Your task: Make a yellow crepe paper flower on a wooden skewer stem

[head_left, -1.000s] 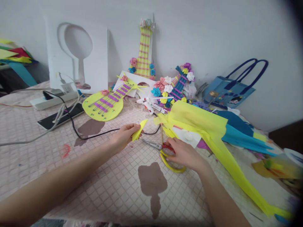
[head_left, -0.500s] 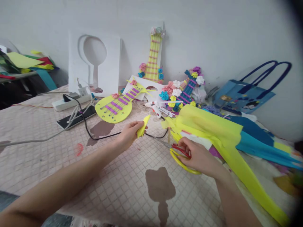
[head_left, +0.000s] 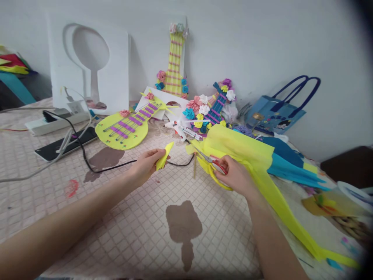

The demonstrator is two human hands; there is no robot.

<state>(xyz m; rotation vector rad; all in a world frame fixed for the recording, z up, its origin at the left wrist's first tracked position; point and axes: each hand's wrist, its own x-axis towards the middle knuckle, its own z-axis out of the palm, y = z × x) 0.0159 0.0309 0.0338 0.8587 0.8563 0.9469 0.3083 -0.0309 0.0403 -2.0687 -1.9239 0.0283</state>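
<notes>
Between the thumb and fingers of my left hand (head_left: 149,163) is a small folded piece of yellow paper (head_left: 164,156), its pointed end up. My right hand (head_left: 236,175) grips a pair of scissors (head_left: 219,167) with red and yellow handles. The blades point up and left, over the edge of a large yellow crepe paper sheet (head_left: 241,143). A thin wooden stick (head_left: 194,167) lies just left of the scissors. Beyond both hands rests a white glue gun (head_left: 180,130), apart from them. The fingertips of my left hand are partly hidden behind the paper.
A yellow paper guitar (head_left: 122,130) lies at left behind my left hand. A power strip (head_left: 58,120), a black phone (head_left: 67,144) and a black cable (head_left: 84,151) are further left. Flower-decorated guitars (head_left: 175,62) and a blue bag (head_left: 274,112) stand by the wall.
The view has turned to the right, so the scene shifts left and a container shows at right. The scissors have moved away from the folded paper, toward the yellow sheet.
</notes>
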